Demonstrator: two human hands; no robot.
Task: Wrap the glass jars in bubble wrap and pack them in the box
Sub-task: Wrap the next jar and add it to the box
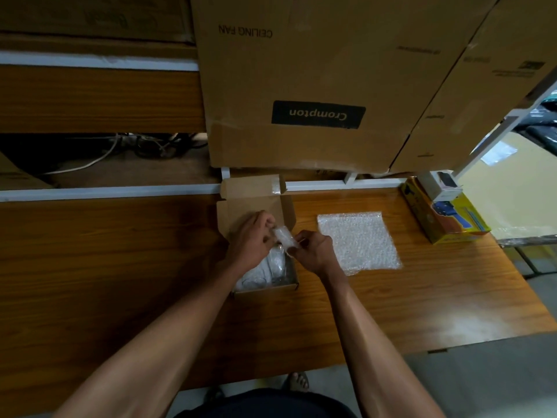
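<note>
The surface (pixel 120 251) shows orange-brown wood grain. The small box (pixel 256 191) is plain tan cardboard, the bubble wrap sheet (pixel 358 241) milky white and dimpled, the carton (pixel 449 224) yellow and blue.

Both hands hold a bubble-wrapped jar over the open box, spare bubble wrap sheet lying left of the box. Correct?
Not quite: the head view shows the spare bubble wrap sheet lying right of the open box, not left. The rest holds: left hand and right hand hold the bubble-wrapped jar over the box.
</note>
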